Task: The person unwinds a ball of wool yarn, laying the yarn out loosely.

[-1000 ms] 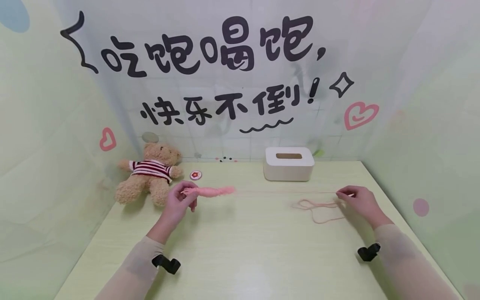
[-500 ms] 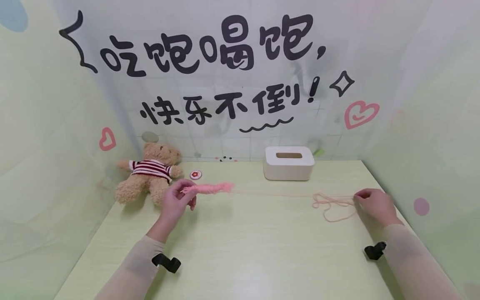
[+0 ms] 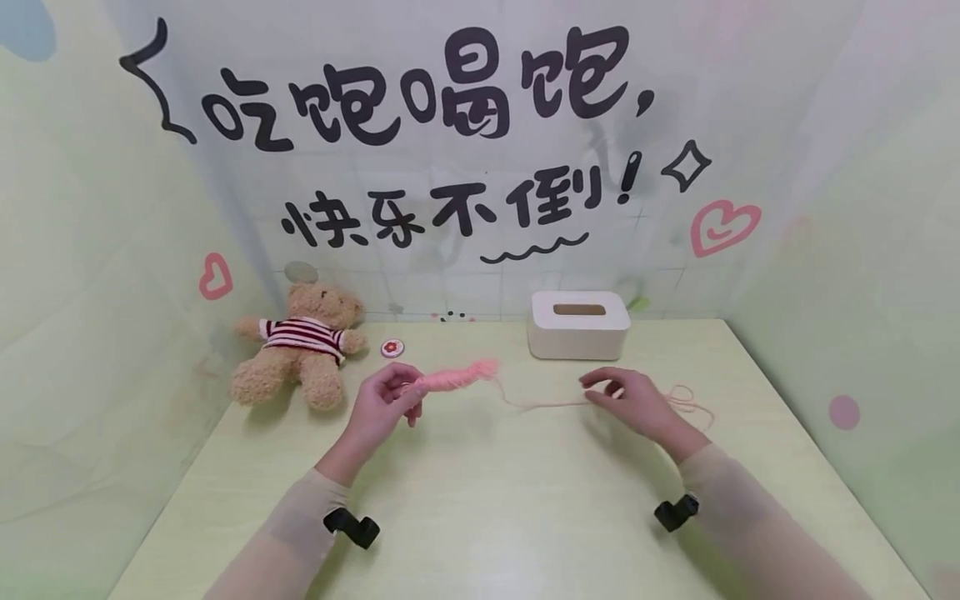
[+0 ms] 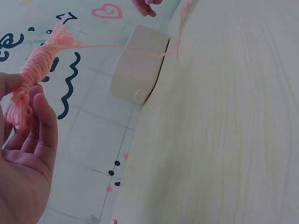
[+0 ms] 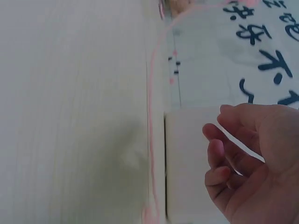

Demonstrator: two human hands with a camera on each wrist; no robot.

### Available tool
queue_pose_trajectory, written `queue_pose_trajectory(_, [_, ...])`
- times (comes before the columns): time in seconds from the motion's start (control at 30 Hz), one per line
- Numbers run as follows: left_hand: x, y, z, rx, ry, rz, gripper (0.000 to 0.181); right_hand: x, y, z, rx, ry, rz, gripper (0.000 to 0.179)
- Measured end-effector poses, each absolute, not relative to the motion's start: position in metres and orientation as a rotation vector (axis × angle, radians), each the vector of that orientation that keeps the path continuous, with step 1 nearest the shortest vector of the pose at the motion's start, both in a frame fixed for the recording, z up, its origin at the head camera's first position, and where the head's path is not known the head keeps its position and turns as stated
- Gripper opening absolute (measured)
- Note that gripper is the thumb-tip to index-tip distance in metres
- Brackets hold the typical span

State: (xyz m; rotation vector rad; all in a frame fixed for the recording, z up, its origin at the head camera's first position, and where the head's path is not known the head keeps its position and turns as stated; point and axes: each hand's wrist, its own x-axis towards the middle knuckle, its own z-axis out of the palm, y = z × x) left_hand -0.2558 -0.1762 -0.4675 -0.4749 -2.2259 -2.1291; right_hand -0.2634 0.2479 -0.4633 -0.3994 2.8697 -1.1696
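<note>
Two pale sleeves reach in from the near side, each with a small black camera at the wrist. Under them is a light, yellow-green tabletop with a soft wood look.

The left hand pinches a bundle of pink yarn near one end, with the thumb on one side and the fingers on the other. The yarn is up off the tabletop, over the middle-left part. It is wound round and round at its waist, with little loops at the held end and a fluffy far end that tips up.

One thin strand hangs down from the fluffy end and runs across to the right hand. That hand holds nothing — its fingers bend softly, with a gap between thumb and fingertips. More loose loops of yarn lie just past its wrist.

Farther back on the left, a brown teddy bear leans in a red and white striped shirt. A round badge with a red flower lies beside it. A white tissue box stands at the back, right of the middle.

Behind it all hangs a pale wall cloth — it has big black writing and pink hearts.
</note>
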Motion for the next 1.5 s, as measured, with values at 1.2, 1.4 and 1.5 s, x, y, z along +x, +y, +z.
queue_pose_trajectory(1.2, [-0.253, -0.172, -0.475, -0.46, -2.279, -2.082, 0.023, -0.256, 0.171, -0.458, -0.562, 2.515, -1.549, 0.017])
queue_pose_trajectory(1.4, [-0.254, -0.175, -0.476, -0.446, -2.264, -2.079, 0.024, -0.257, 0.197, -0.453, -0.461, 2.636, -1.521, 0.017])
queue_pose_trajectory(1.5, [-0.254, -0.178, -0.476, -0.434, -2.239, -2.079, 0.023, -0.26, 0.211, -0.452, -0.437, 2.726, -1.474, 0.017])
